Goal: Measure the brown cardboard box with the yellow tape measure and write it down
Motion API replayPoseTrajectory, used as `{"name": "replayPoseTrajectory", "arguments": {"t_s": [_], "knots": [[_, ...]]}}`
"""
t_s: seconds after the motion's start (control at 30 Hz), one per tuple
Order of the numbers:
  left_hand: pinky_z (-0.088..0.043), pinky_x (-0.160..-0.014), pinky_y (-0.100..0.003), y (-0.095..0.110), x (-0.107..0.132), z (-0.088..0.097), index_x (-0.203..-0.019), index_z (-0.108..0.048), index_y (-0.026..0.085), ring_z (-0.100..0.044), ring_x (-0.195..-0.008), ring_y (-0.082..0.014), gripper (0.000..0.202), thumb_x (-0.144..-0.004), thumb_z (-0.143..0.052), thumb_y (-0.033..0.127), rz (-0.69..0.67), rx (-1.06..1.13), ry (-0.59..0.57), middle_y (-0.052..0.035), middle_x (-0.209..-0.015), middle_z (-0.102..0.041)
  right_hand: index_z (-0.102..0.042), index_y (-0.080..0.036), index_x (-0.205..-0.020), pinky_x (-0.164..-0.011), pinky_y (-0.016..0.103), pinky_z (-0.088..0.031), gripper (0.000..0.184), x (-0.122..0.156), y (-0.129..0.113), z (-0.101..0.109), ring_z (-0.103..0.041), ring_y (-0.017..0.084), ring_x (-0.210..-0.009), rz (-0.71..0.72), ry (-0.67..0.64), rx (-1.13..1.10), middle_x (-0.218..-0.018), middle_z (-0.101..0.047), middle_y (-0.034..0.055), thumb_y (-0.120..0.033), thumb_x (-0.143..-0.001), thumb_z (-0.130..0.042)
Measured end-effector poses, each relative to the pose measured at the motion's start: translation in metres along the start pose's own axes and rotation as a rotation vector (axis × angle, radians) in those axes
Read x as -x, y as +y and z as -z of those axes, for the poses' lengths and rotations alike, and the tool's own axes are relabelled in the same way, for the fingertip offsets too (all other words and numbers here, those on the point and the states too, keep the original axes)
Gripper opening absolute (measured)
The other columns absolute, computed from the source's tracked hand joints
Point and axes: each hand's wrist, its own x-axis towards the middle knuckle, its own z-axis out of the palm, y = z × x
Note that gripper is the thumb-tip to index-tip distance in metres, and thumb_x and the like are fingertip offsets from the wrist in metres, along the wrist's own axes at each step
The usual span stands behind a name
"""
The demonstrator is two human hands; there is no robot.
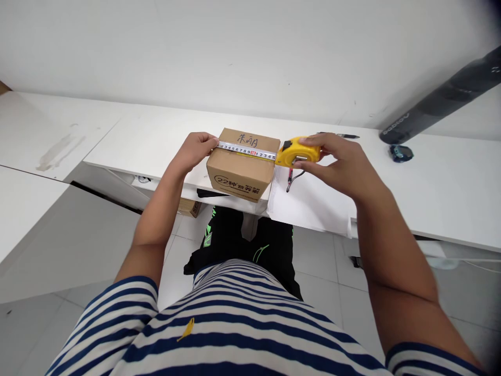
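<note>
A small brown cardboard box (239, 175) with handwriting on top stands at the near edge of the white desk (156, 137). My left hand (194, 150) pinches the end of a tape measure's blade (246, 151) against the box's left top edge. The blade lies stretched across the box top. My right hand (340, 163) grips the yellow tape measure case (297, 151) just past the box's right edge. A thin black wrist cord hangs from the case.
A white sheet of paper (313, 201) lies right of the box, with a pen (290, 175) on it. A dark tube (442, 99) leans at the far right above a small dark object (400, 153). Another pen (344, 136) lies behind my right hand.
</note>
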Motion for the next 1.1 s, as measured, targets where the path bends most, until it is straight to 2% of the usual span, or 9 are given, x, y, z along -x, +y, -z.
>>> {"name": "replayPoseTrajectory", "arguments": {"t_s": [0.2,0.4,0.7,0.93,1.1], "knots": [[-0.055,-0.089,-0.045,0.0006,-0.0046,0.0001,-0.073,-0.073,0.018,-0.067,-0.080,-0.0192,0.013,-0.082,-0.068,0.025,0.042,0.085,-0.013,-0.0078,-0.083,-0.072,-0.066,-0.036,-0.126,-0.083,0.047,-0.064,0.041,0.0027,0.0016,-0.0032,-0.072,0.026,-0.104,-0.023,0.019,-0.016,-0.126,-0.074,0.0017,-0.038,-0.086,-0.074],[-0.055,-0.091,-0.047,-0.0019,-0.0023,0.0017,-0.069,-0.071,0.019,-0.069,-0.085,-0.0215,0.016,-0.083,-0.070,0.027,0.020,0.122,-0.027,-0.0088,-0.082,-0.072,-0.065,-0.035,-0.127,-0.082,0.047,-0.065,0.043,0.0039,0.0022,-0.0052,-0.072,0.027,-0.105,-0.014,0.031,-0.026,-0.127,-0.074,0.0024,-0.038,-0.086,-0.075],[-0.055,-0.091,-0.046,-0.0013,-0.0029,0.0005,-0.066,-0.067,0.018,-0.070,-0.090,-0.0230,0.017,-0.080,-0.071,0.025,0.037,0.142,-0.007,-0.0101,-0.084,-0.073,-0.064,-0.036,-0.128,-0.083,0.045,-0.064,0.042,0.0053,0.0053,-0.0065,-0.072,0.027,-0.107,0.014,0.045,-0.031,-0.128,-0.072,0.0025,-0.039,-0.087,-0.074],[-0.056,-0.088,-0.046,-0.0039,-0.0050,-0.0010,-0.066,-0.064,0.019,-0.068,-0.085,-0.0214,0.017,-0.079,-0.072,0.025,0.058,0.136,0.017,-0.0090,-0.083,-0.073,-0.062,-0.037,-0.130,-0.087,0.051,-0.063,0.044,0.0061,0.0024,-0.0097,-0.070,0.031,-0.114,-0.030,0.049,0.008,-0.131,-0.071,0.0025,-0.045,-0.088,-0.072],[-0.056,-0.090,-0.047,-0.0038,-0.0075,-0.0008,-0.067,-0.064,0.020,-0.065,-0.083,-0.0218,0.017,-0.080,-0.070,0.029,0.059,0.072,0.025,-0.0082,-0.084,-0.073,-0.061,-0.037,-0.132,-0.087,0.053,-0.062,0.045,0.0046,-0.0013,-0.0051,-0.070,0.030,-0.109,-0.005,0.025,0.036,-0.126,-0.072,0.0033,-0.048,-0.090,-0.070]]}}
